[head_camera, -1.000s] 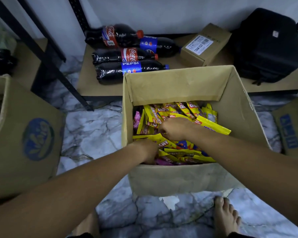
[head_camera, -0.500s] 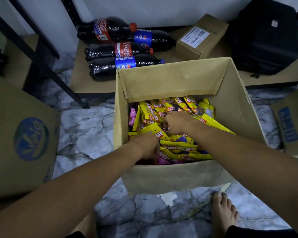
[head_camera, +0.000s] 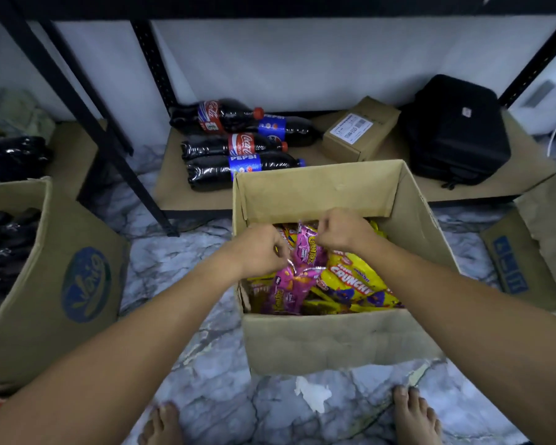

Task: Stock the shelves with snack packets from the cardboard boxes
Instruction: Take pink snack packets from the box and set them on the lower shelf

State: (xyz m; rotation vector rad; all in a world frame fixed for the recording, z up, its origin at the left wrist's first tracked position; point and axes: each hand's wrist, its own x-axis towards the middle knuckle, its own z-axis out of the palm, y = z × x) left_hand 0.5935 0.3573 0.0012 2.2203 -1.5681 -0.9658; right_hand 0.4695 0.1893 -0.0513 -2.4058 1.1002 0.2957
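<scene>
Over box [head_camera: 334, 342]: pink packets [head_camera: 307, 252] lengthwise, near-to-far.

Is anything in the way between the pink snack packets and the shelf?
Partly. Both hands, left hand and right hand, hold the pink packets over the open box. Cola bottles, a small carton and a black bag crowd the low shelf.

Dim cool light, soft blur, edge distortion

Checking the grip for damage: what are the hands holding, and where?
Both the left hand and right hand pinch pink packets by their top edges.
</scene>
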